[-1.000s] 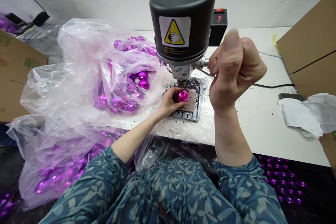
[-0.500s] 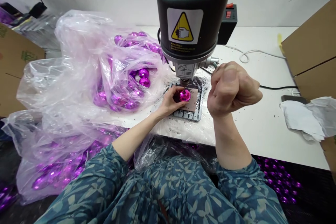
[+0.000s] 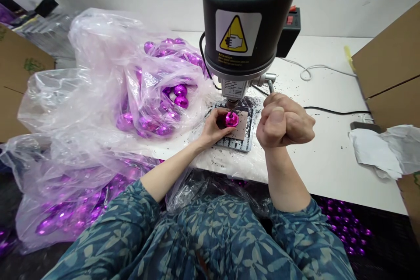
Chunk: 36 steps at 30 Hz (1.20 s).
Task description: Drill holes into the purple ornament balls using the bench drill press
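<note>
Left hand (image 3: 211,129) pinches shiny faceted magenta ball (image 3: 233,122) | right hand (image 3: 285,120) fisted round metal lever (image 3: 271,86) | gritty black crumbs (image 3: 252,101) fleck flat grey plate (image 3: 246,147)

Seen from above, a person's two bare forearms reach forward. The left forearm (image 3: 172,168) slants inward, its wrist nearly straight; the left hand (image 3: 212,130) is low, thumb nearest the body and fingers curved opposite in a gentle grip. The right forearm (image 3: 286,179) rises more steeply, and the right hand (image 3: 284,121) is a tight fist, knuckles turned outward, thumb folded over the fingers.
</note>
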Each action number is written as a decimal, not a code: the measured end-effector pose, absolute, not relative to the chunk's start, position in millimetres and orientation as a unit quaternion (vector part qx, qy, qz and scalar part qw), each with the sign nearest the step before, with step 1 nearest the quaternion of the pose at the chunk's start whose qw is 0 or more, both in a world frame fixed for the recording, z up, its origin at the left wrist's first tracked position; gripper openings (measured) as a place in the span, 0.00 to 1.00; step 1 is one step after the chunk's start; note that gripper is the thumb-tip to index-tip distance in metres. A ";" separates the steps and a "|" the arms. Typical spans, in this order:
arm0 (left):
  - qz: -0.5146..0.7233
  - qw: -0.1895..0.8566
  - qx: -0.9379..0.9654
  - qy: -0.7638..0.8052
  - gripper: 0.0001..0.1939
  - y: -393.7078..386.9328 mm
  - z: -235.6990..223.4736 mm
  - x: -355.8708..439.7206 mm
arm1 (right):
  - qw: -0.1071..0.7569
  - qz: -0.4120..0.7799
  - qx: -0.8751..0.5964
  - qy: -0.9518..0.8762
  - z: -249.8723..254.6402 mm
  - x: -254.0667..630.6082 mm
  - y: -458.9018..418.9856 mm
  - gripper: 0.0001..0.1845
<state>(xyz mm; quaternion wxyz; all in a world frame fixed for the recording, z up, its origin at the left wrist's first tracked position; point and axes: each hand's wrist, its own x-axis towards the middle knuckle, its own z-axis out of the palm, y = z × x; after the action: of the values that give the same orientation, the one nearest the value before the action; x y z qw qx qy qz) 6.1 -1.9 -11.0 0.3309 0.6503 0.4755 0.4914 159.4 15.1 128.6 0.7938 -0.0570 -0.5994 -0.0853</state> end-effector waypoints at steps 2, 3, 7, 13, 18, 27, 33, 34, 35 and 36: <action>0.492 0.327 0.651 0.477 0.28 -1.9 -11.0 6.5 | 0.791 -0.106 -0.054 -0.601 126.3 160.1 17.0 0.24; 0.491 0.324 0.651 0.479 0.28 -2.0 -11.0 6.5 | 0.790 -0.113 -0.047 -0.601 124.8 160.3 17.9 0.23; 0.490 0.319 0.657 0.477 0.28 -2.5 -12.0 6.4 | 0.785 -0.098 -0.010 -0.611 123.1 159.3 16.4 0.23; 0.487 0.297 0.664 0.484 0.27 -0.7 -7.4 7.5 | 0.812 0.000 -0.157 -0.562 166.3 151.2 6.1 0.28; 0.498 0.215 0.650 0.531 0.26 -33.5 1.4 6.1 | 0.787 0.049 -0.240 -0.566 200.0 149.3 11.2 0.31; 0.189 0.261 0.921 0.221 0.18 -163.1 -43.4 25.9 | 0.817 0.091 -0.215 -0.528 202.9 141.2 2.3 0.29; 0.213 0.302 0.884 0.287 0.11 -146.5 -32.1 23.8 | 0.815 0.096 -0.162 -0.547 197.6 147.8 11.7 0.24; 0.262 0.297 0.860 0.321 0.12 -133.1 -23.2 13.7 | 0.814 0.097 -0.164 -0.548 196.9 148.6 12.4 0.24; 0.312 0.280 0.831 0.365 0.13 -115.9 -13.6 0.5 | 0.812 0.098 -0.166 -0.551 196.4 149.1 12.7 0.24; 0.350 0.246 0.800 0.421 0.13 -94.9 -3.8 -15.5 | 0.813 0.096 -0.165 -0.550 196.2 149.3 12.8 0.25</action>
<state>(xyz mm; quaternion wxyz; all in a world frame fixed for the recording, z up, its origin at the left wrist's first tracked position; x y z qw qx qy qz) -15.5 -94.9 -3.8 0.2464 0.7999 0.4206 0.3501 149.3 12.8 196.2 0.8129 -0.1649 -0.5503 0.0959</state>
